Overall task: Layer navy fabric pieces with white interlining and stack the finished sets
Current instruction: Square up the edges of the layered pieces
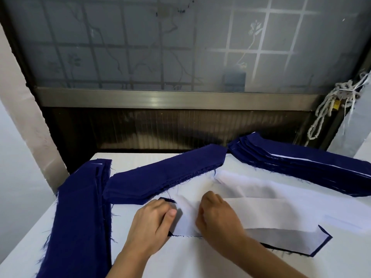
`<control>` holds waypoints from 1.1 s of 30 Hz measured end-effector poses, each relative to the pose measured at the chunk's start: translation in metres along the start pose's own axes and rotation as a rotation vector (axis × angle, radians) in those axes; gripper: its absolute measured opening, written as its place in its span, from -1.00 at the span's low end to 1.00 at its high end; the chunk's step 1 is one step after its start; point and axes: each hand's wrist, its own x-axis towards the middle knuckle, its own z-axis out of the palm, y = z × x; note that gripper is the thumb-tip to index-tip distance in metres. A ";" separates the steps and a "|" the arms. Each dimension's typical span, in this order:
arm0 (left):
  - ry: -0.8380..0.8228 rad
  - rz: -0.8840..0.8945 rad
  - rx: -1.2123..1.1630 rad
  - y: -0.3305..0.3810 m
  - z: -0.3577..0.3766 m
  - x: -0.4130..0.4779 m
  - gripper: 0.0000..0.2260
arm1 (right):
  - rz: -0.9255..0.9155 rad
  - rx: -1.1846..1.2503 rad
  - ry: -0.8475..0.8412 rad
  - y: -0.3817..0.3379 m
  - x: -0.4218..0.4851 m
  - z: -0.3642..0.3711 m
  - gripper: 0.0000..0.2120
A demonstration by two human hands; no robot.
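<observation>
1. Set in hand: a white interlining strip (pixel 297 241) lies on a navy piece (pixel 327 236) at the near middle of the table (pixel 140 159). Only a thin navy rim shows at the right end and along the near edge.
2. Left hand (pixel 152 223): fingers curled, thumb on top, pinching the left end of the interlining strip where a navy corner peeks out.
3. Right hand (pixel 218 217): knuckles up, fingers bent down into the white cloth. Fingertips are hidden, so pinching or only pressing cannot be told.
4. Surroundings: loose interlining (pixel 251 183) just behind the hands; middle navy stack (pixel 166 173) touching it; left navy stack (pixel 80 217) beside the left hand; layered stack (pixel 301 163) at the far right.
5. Judged step: squaring the left end of white over navy.
6. Risks:
   - A tug at the left end could drag the aligned right end off its rim.
   - The right hand may catch a sheet of the loose interlining, doubling a layer.
   - Frayed navy threads could snag.
</observation>
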 end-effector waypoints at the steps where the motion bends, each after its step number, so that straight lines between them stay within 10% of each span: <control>1: -0.002 -0.005 0.000 -0.001 0.001 0.000 -0.49 | -0.015 -0.025 0.018 -0.008 -0.004 0.001 -0.89; 8: -0.031 -0.043 0.136 0.002 0.004 0.002 -0.73 | -0.049 -0.090 0.057 -0.008 -0.001 0.018 -0.82; 13: -0.055 -0.088 0.127 -0.001 0.005 0.001 -0.73 | 0.350 -0.266 -0.040 0.057 0.024 0.002 -0.77; 17: -0.067 -0.118 0.121 -0.002 0.008 0.002 -0.70 | 0.512 0.037 -0.243 0.093 0.032 -0.005 -0.74; 33: 0.001 -0.083 0.115 -0.002 0.008 0.002 -0.71 | 0.387 -0.156 0.183 0.142 0.072 -0.035 -0.59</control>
